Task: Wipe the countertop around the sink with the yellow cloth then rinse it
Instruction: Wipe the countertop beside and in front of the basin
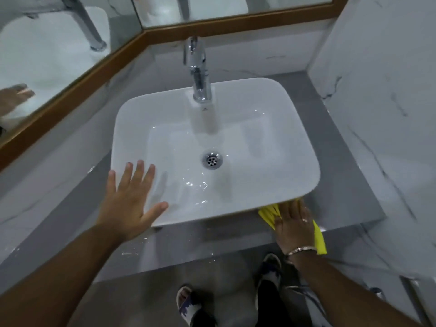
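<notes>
A white rectangular sink (297, 147) sits on a grey countertop (339, 199). The yellow cloth (269, 214) lies on the countertop at the sink's front right corner, one end hanging over the counter's front edge. My right hand (293, 226) lies flat on the cloth, fingers reaching under the basin's rim; much of the cloth is hidden beneath it. My left hand (129, 199) is spread open with fingers apart over the sink's front left rim, holding nothing. A chrome tap (198, 69) stands behind the basin, and the basin floor is wet.
Water droplets lie on the countertop's front strip (165, 246). Wood-framed mirrors (70, 74) run along the left and back. A marble wall (377, 102) closes in the right side. My feet in sandals (188, 303) stand on the grey floor below.
</notes>
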